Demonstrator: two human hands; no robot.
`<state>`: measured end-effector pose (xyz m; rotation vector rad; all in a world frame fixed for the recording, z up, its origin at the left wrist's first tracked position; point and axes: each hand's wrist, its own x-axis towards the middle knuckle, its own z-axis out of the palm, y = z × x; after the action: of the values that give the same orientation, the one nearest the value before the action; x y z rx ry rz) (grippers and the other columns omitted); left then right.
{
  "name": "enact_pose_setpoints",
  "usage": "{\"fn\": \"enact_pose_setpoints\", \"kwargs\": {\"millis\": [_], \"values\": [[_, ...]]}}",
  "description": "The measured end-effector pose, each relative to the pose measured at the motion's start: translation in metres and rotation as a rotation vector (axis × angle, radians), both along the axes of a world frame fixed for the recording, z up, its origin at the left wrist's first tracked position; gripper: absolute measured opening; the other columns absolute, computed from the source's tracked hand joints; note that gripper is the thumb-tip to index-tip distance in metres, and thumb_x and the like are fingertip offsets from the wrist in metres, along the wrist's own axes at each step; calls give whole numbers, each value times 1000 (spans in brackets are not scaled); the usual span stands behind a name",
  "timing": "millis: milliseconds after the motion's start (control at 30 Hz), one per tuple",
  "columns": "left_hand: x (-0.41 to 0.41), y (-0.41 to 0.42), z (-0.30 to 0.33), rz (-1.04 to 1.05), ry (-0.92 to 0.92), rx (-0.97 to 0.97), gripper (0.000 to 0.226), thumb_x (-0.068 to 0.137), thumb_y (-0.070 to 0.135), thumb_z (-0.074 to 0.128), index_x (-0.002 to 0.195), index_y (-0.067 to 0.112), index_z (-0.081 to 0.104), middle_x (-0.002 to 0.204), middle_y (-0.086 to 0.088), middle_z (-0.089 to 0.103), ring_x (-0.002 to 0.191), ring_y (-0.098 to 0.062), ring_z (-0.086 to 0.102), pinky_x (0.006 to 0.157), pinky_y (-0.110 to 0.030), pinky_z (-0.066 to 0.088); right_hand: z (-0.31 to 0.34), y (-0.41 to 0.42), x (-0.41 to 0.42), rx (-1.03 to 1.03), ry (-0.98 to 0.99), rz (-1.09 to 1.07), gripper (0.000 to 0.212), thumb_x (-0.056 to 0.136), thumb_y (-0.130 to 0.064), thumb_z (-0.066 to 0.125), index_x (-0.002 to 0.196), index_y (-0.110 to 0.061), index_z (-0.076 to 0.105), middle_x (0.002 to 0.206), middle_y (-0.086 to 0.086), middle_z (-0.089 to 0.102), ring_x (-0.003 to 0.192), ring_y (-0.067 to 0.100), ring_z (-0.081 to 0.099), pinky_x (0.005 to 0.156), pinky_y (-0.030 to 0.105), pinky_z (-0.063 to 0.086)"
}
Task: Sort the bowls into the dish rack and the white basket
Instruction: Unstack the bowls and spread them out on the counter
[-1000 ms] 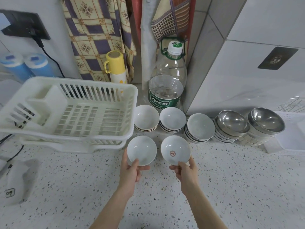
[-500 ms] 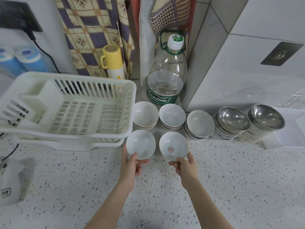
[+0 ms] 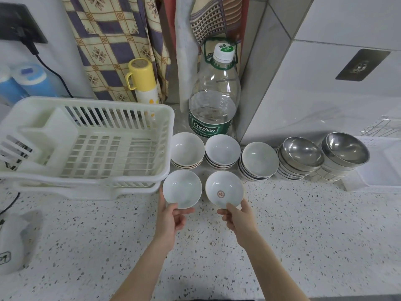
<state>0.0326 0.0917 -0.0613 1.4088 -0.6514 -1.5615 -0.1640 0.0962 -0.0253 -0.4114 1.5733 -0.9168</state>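
Observation:
My left hand [image 3: 171, 218] grips the near rim of a plain white bowl [image 3: 181, 187], thumb inside it. My right hand [image 3: 237, 217] pinches the near rim of a white bowl with a red mark [image 3: 223, 189] at its bottom. Both bowls sit side by side just right of the cream dish rack [image 3: 86, 144], which holds nothing. Behind them stand three stacks of white bowls [image 3: 187, 149] [image 3: 222, 151] [image 3: 259, 160] and two stacks of steel bowls [image 3: 302, 154] [image 3: 345, 149]. A white basket [image 3: 382, 170] lies at the far right, partly cut off.
A large water bottle [image 3: 214, 101] and a yellow flask [image 3: 143, 81] stand against the wall behind the bowls. Patterned cloths hang above. A black cable [image 3: 52, 72] runs down at the left. A white bag [image 3: 15, 242] lies at the left edge of the speckled counter [image 3: 303, 235].
The view has shifted slightly; my hands and the two bowls they hold stay in about the same place on the counter.

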Motion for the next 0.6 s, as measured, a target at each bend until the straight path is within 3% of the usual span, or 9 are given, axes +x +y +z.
{"fn": "enact_pose_setpoints", "kwargs": {"millis": [433, 600], "values": [[-5, 5, 15, -40, 64, 78, 61, 104, 13, 38, 143, 57, 22, 96, -25, 74, 45, -18, 48, 36, -21, 31, 2, 4, 10, 10, 6, -62, 47, 94, -7, 51, 135, -27, 41, 67, 9, 73, 44, 10, 54, 40, 19, 38], [-5, 4, 21, -94, -27, 136, 68, 103, 16, 44, 144, 59, 12, 93, -18, 77, 46, -18, 52, 37, -21, 34, 1, 5, 13, 22, 28, -81, 47, 94, -11, 52, 137, -25, 39, 67, 8, 74, 43, 9, 56, 41, 20, 39]]}}
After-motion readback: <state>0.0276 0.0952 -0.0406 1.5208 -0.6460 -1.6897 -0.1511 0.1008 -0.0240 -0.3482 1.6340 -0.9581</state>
